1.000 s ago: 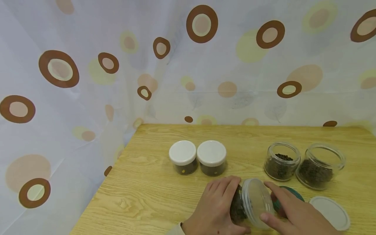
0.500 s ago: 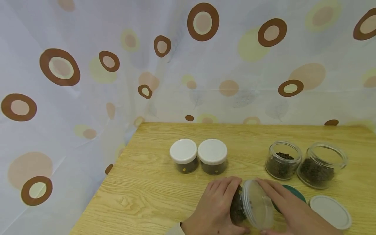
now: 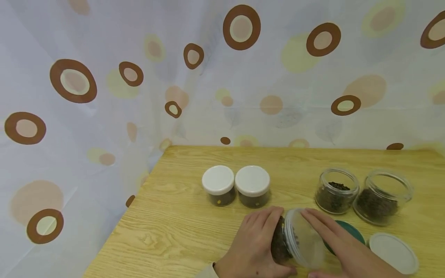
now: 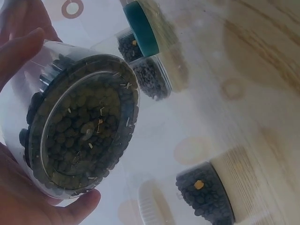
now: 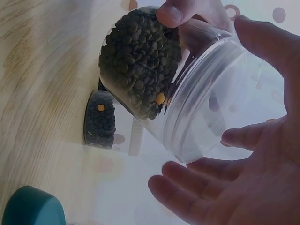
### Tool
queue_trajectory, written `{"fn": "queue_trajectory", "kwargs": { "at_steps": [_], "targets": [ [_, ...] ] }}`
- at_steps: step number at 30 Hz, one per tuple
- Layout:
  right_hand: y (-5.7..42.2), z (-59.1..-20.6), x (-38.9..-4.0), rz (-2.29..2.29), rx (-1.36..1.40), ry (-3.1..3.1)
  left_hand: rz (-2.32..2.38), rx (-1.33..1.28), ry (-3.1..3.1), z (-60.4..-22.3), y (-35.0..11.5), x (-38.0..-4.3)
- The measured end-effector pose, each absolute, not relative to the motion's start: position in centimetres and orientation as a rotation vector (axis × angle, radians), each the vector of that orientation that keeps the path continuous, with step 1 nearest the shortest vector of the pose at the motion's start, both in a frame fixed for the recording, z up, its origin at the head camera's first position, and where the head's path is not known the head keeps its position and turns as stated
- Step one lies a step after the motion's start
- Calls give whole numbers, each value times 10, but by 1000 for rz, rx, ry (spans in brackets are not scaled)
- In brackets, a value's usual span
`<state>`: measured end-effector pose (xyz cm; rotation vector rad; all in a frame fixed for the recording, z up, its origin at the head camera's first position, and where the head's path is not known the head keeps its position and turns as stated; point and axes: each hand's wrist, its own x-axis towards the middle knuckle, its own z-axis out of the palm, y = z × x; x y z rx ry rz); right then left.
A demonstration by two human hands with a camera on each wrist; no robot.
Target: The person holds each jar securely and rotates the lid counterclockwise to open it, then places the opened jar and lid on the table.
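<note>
My left hand (image 3: 252, 245) grips a clear round jar (image 3: 281, 241) of dark pellets, tilted on its side above the table. Its translucent screw lid (image 3: 306, 241) faces right. My right hand (image 3: 347, 247) holds that lid, fingers at the upper edge and thumb at the lower. In the right wrist view, the pellets (image 5: 140, 56) and one yellow piece (image 5: 160, 98) have slid toward the jar's base, and the spread fingers (image 5: 187, 187) curve round the lid. The left wrist view shows the jar's base (image 4: 84, 131), with fingers on both sides.
Two white-lidded jars (image 3: 252, 185) stand side by side behind my left hand. Two open glass jars (image 3: 336, 200) with dark contents stand at the right. A teal lid (image 3: 349, 233), partly hidden by my right hand, and a white lid (image 3: 393, 253) lie nearer on the wooden table (image 3: 167, 220).
My right hand has shifted further over the lid, its fingertips moving left and its thumb downward. My left hand and the jar have stayed almost in place.
</note>
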<state>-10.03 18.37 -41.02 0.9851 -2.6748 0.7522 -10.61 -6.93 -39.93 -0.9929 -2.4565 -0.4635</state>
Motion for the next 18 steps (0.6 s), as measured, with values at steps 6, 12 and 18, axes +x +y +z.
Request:
{"fn": "queue_trajectory", "kwargs": {
  "at_steps": [6, 12, 18],
  "targets": [
    [183, -405, -96, 705, 961, -2695, -465, -1001, -2444, -400, -69, -106],
    [183, -396, -94, 790, 763, -2826, -469, -996, -2446, -398, -70, -106],
    [180, -383, -93, 935, 503, -3193, -436, -1011, -2438, -397, -68, -105]
  ]
}}
